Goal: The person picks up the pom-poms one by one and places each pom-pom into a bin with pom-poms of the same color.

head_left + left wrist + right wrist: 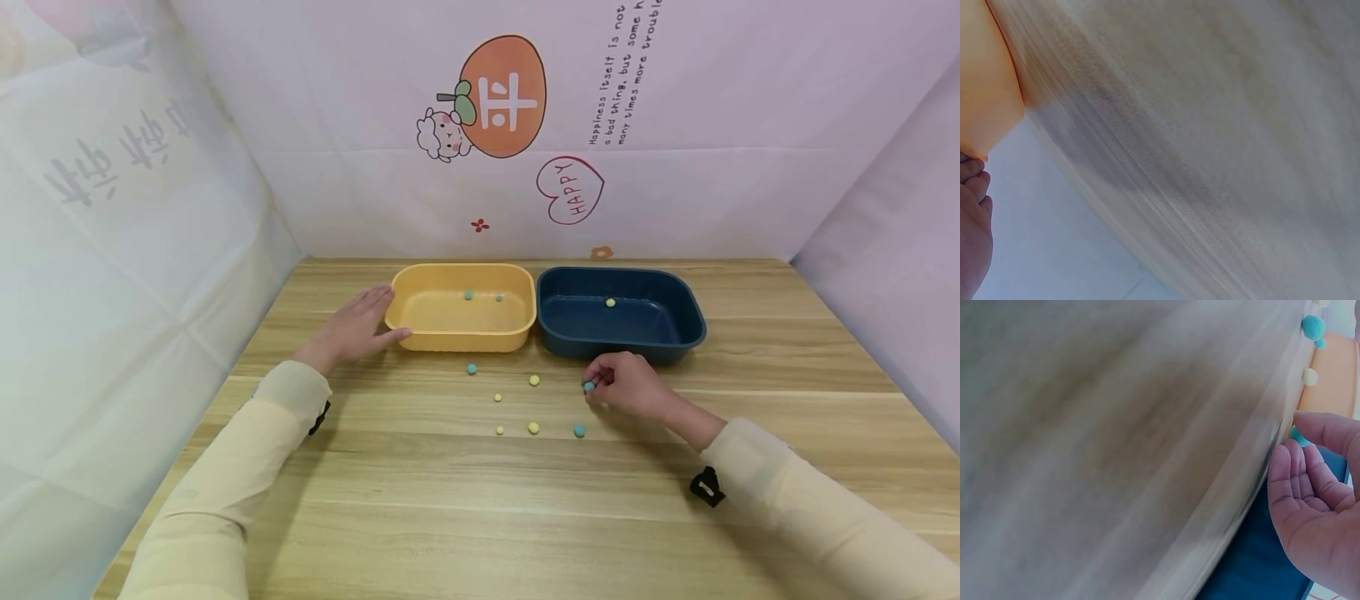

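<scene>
My right hand (628,385) pinches a small blue ball (588,387) between thumb and fingertips, low over the table in front of the dark blue tub (621,343). The right wrist view shows that blue ball (1299,436) at the fingertips, partly hidden by them. My left hand (358,327) rests on the left end of the yellow tub (461,342), fingers straight along its side and thumb over the near rim. Two blue balls (468,295) lie inside the yellow tub. A yellow ball (611,302) is in the dark blue one.
On the wooden table (420,500), several yellow balls (534,427) lie in front of the tubs. A blue ball (472,368) sits near the yellow tub, another blue ball (580,431) nearer me. A printed cloth (360,192) hangs behind.
</scene>
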The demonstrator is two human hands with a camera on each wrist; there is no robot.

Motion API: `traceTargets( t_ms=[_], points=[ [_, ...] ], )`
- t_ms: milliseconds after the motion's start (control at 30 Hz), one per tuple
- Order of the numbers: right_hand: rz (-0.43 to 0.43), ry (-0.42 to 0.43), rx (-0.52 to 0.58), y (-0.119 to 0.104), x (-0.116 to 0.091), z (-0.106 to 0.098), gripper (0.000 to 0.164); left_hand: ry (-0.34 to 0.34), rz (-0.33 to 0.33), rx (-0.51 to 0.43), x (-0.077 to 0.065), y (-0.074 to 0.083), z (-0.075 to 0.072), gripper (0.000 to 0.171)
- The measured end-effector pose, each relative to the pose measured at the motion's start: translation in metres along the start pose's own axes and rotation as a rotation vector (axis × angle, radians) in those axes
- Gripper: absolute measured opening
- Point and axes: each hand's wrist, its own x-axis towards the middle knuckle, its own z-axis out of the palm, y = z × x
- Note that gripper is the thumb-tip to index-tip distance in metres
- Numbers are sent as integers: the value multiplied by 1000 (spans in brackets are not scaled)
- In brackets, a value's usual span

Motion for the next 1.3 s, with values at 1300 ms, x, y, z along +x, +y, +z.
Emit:
traceTargets(
  t_ms=[1300],
  points=[
    [-29,141,130,-41,10,-23,17,4,-8,-23,-2,1,0,94]
  ],
)
